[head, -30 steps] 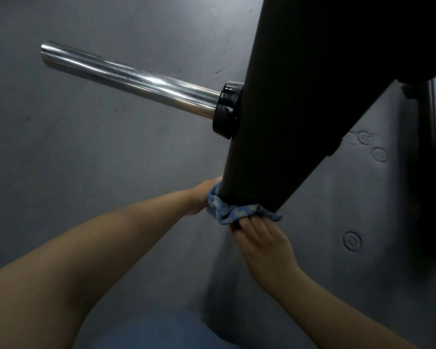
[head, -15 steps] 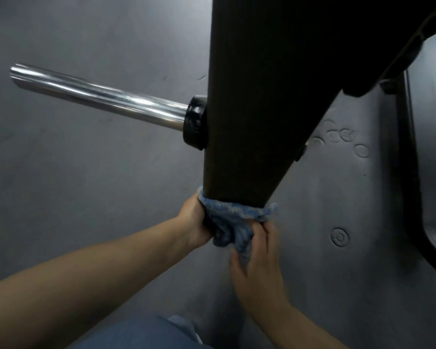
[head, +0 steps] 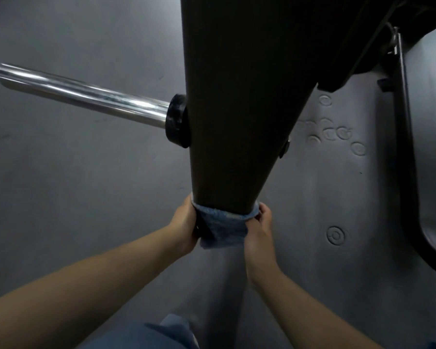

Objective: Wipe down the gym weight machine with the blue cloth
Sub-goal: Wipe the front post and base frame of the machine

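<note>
I have the cloth (head: pixel 222 229) wrapped round the low end of the black post (head: pixel 237 122), my left hand (head: pixel 185 227) and right hand (head: pixel 258 230) each gripping a side of it, fingers curled into the fabric. I judge the wipe partway: only this stretch of post is under cloth. The chrome bar (head: pixel 86 96) and collar (head: pixel 177 120) look untouched, still to do.

Single head-worn view, wide-angle, aimed steeply down along a black machine post (head: pixel 237 109).

Looks from above and close in, past both forearms to the grey floor (head: pixel 73 185); post fills the upper middle, chrome bar (head: pixel 86 96) juts toward the left edge, frame rail (head: pixel 405 122) skirts the right edge.
</note>
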{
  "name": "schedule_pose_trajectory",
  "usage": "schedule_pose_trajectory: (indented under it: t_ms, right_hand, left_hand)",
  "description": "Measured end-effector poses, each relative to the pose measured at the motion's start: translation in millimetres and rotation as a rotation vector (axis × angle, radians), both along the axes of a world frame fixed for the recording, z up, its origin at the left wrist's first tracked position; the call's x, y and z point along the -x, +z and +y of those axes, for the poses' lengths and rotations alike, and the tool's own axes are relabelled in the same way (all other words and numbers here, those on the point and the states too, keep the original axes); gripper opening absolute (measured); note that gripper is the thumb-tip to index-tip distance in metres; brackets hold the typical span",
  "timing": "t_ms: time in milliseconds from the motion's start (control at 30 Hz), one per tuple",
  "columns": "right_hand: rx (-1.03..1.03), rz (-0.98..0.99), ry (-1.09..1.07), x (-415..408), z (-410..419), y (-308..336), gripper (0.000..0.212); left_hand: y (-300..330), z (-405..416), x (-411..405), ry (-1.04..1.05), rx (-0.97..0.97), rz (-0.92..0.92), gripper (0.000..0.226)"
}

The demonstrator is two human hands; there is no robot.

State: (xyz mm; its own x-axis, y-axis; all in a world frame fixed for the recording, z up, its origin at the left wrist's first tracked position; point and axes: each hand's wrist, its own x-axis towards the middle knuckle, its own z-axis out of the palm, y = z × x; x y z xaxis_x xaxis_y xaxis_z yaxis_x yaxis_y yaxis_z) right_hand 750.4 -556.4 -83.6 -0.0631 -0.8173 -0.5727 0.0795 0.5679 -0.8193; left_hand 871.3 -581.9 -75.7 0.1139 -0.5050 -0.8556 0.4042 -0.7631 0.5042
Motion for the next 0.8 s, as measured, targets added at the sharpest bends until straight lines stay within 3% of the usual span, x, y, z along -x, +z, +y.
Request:
schedule_pose_trajectory:
  t_ms: [133,267,400,467,533,633,800]
  right_hand:
    - [-0.037,-0.049,0.173,12,-22,4,0.045]
    - [0.085,-0.122,0.230,28,-24,15,0.048]
    - [0.211,-0.010,0.407,37,-18,15,0.062]
    - [0.245,0.018,0.470,39,-18,13,0.070]
    - [0.264,0.044,0.481,39,-18,11,0.072]
    - [0.290,0.080,0.463,34,-19,10,0.070]
    - [0.263,0.017,0.440,28,-31,16,0.057]
  left_hand:
    - [9,-11,-10,-0.063,0.076,-0.120,0.026]
    - [25,-19,-19,-0.087,0.172,-0.120,0.029]
    - [34,-17,-25,-0.105,0.234,-0.048,0.034]
    - [39,-17,-41,-0.232,0.293,0.071,0.033]
    - [40,-17,-60,-0.520,0.341,0.105,0.048]
    - [31,-20,-70,-0.904,0.399,-0.088,0.077]
    - [28,-27,-52,-0.853,0.492,-0.271,0.073]
